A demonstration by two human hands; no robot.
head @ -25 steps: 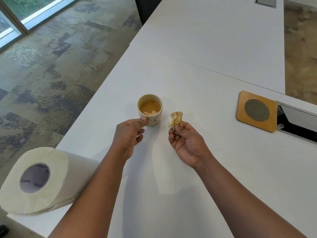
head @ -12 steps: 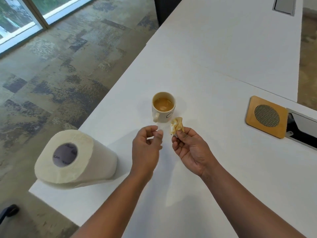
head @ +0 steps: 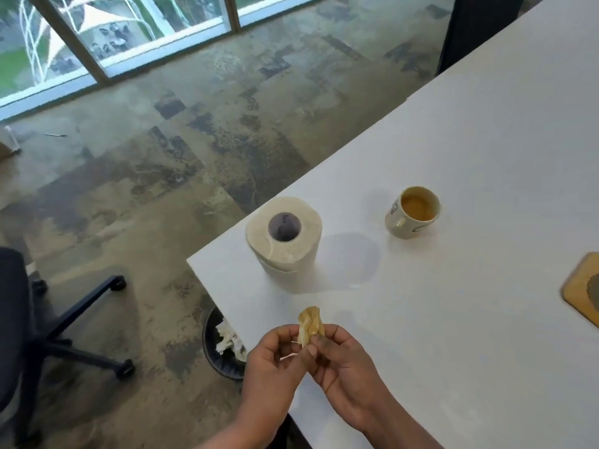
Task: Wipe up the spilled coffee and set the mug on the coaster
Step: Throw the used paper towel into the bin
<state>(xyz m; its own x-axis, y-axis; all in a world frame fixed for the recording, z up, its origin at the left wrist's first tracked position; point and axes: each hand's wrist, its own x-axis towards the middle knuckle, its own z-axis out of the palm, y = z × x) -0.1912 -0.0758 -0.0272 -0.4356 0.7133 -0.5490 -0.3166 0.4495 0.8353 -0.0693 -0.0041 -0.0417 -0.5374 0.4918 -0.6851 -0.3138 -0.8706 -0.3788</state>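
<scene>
On the far left a black chair (head: 19,322) stands on the carpet, well off the table. Next comes the bin (head: 223,348), tucked under the table's near left corner, with white crumpled paper already inside. It lies just left of and below my hands, so I judge the coming move is a short drop leftward over the edge; my left hand is the nearer one for that.

The roll (head: 285,241) stands upright on the table (head: 453,319) near that corner, core hole facing up.

My left hand (head: 272,361) and right hand (head: 343,367) meet over the table's edge, both pinched on the wad (head: 311,325). Fingers are closed narrow around its lower part, and the top sticks up free. The wad is small, crumpled and stained tan-yellow, clearly soaked with coffee, so I'd call it spent.

Further right and farther from me sits the mug (head: 413,212), upright on the bare table, handle turned toward the left, still holding light-brown coffee. It is well apart from both hands; the right hand is nearer to it. I see no puddle left on the white surface around it, though glare makes that hard to be sure of.

At the right edge the coaster (head: 580,290) is only partly in view, wooden with a dark round centre. The mug is not on it yet; it lies to the mug's right and nearer me.
</scene>
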